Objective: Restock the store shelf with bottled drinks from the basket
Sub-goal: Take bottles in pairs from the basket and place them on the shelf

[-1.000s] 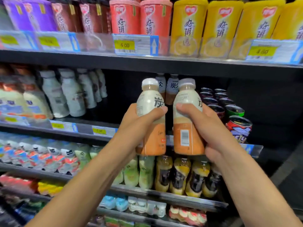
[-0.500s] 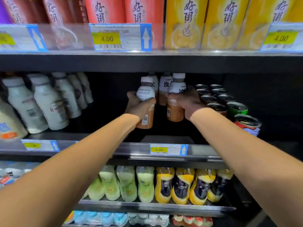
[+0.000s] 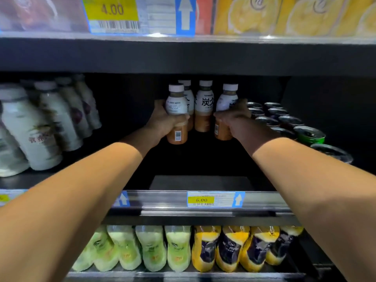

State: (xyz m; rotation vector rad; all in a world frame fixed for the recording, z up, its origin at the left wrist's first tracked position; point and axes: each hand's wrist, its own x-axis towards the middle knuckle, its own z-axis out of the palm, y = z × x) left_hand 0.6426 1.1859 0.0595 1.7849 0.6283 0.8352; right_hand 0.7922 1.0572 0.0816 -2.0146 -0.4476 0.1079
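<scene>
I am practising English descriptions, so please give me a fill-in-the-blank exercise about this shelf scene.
The left hand grips a bottle with a ____ cap.
The lower price tag reads ____.
The cans stand to the ____ of the right hand.
Missing words: white; 6.00; right.

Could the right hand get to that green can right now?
Likely not yet: the right hand grips a bottle. The green can stands just beside that forearm with nothing in front, so once the bottle is set down, probably yes.
</scene>
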